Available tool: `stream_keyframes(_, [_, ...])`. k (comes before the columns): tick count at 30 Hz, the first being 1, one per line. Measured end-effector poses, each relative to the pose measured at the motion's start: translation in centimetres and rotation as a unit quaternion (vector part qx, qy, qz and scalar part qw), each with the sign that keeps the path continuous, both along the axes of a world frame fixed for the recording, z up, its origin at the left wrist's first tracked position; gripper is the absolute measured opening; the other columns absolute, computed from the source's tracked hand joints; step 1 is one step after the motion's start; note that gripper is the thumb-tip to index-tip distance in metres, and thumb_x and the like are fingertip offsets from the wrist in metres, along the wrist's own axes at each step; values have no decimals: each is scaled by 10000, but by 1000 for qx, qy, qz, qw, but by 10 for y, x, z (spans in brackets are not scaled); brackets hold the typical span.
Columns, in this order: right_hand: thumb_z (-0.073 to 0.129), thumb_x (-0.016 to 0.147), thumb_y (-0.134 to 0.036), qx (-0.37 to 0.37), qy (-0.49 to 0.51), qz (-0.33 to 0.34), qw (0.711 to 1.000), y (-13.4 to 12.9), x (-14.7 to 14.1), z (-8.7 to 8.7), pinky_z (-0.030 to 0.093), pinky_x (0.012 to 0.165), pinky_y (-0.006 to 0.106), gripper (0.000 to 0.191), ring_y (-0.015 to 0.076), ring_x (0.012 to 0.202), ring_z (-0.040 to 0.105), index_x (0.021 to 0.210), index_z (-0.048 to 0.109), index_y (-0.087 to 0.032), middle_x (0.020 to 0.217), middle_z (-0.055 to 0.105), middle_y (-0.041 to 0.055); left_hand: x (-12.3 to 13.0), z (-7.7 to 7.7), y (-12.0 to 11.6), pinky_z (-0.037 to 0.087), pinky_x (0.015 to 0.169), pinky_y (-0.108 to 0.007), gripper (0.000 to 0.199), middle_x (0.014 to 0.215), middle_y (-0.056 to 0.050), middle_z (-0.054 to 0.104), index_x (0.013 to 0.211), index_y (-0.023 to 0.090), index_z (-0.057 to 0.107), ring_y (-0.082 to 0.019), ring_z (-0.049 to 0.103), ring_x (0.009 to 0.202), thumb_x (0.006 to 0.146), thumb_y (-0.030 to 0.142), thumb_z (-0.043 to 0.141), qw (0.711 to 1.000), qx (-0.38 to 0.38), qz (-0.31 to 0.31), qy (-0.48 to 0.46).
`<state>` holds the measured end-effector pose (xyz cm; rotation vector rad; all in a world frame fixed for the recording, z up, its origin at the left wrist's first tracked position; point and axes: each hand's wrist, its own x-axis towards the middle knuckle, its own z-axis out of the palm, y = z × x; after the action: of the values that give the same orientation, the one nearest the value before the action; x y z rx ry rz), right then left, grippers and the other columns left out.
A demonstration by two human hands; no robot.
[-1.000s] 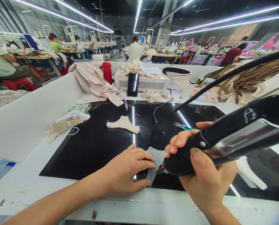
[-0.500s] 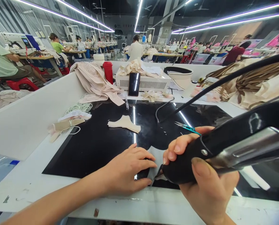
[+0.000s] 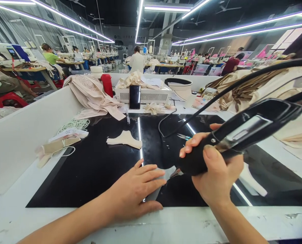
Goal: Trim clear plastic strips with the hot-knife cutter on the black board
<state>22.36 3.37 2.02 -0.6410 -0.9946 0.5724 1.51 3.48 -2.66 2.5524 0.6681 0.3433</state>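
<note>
My left hand [image 3: 143, 188] lies flat with its fingers spread over a small grey piece [image 3: 169, 172] on the glossy black sheet [image 3: 95, 179]. My right hand [image 3: 214, 169] is wrapped round a thick black handheld tool [image 3: 239, 130] with a metal lever and a cable. The tool's narrow tip touches or nearly touches the right end of the grey piece. A cream fabric piece [image 3: 125, 139] lies farther back on the sheet. Small scissors [image 3: 183, 137] are just beyond my right hand, partly hidden by it. A pale strip [image 3: 254, 181] lies right of that hand.
Behind the sheet are a fabric pile [image 3: 90, 95], a red cup [image 3: 106, 85], a phone [image 3: 134, 97] leaning on a white vented box [image 3: 151, 96], and a round container [image 3: 178, 88]. Green cord [image 3: 74, 126] lies left. Black cable arches across the right. Several people sit at sewing machines beyond.
The view has shifted. My right hand and the tool have moved up and away from my left hand, and the tool is tilted differently. More of the scissors' handle is hidden.
</note>
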Motion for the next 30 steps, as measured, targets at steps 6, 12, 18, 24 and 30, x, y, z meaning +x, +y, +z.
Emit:
stream_keyframes(6, [842, 908, -361, -2, -23, 6, 1000, -1, 2, -8, 590, 574, 302, 399, 150, 629, 654, 1234, 626, -281, 859, 686, -39, 1, 3, 0, 228, 1283, -729, 621, 1662, -89, 489, 1572, 227, 524, -363, 403, 1575, 1034, 503, 665, 997, -2, 0, 77])
stream_keyframes(12, [829, 919, -368, -1, -23, 5, 1000, -1, 1, -11, 596, 582, 303, 398, 147, 635, 651, 1247, 618, -285, 872, 680, -38, 3, 7, 2, 226, 1280, -733, 619, 1669, -83, 477, 1576, 228, 520, -364, 399, 1577, 1040, 509, 650, 995, 8, -6, 98])
stream_keyframes(18, [798, 951, -314, -14, -33, 13, 999, -1, 1, -12, 590, 599, 296, 369, 138, 661, 651, 1267, 607, -299, 887, 678, -44, 3, 6, 1, 232, 1275, -740, 616, 1674, -76, 468, 1578, 227, 517, -368, 397, 1578, 1038, 486, 661, 995, 8, -4, 100])
stream_keyframes(24, [845, 891, -332, 10, -18, -50, 999, 6, 12, -6, 584, 544, 284, 399, 141, 603, 648, 1210, 622, -249, 822, 699, -42, 2, 7, 0, 205, 1280, -747, 612, 1676, -64, 465, 1585, 230, 508, -364, 383, 1586, 1045, 479, 649, 995, -6, -2, 101])
stream_keyframes(30, [852, 867, -328, 4, -11, -58, 998, 11, 16, -7, 578, 540, 289, 407, 143, 593, 639, 1186, 614, -245, 813, 702, -47, 3, 7, 1, 211, 1282, -738, 601, 1671, -68, 473, 1576, 231, 521, -363, 387, 1584, 1038, 458, 666, 995, -7, 1, 95])
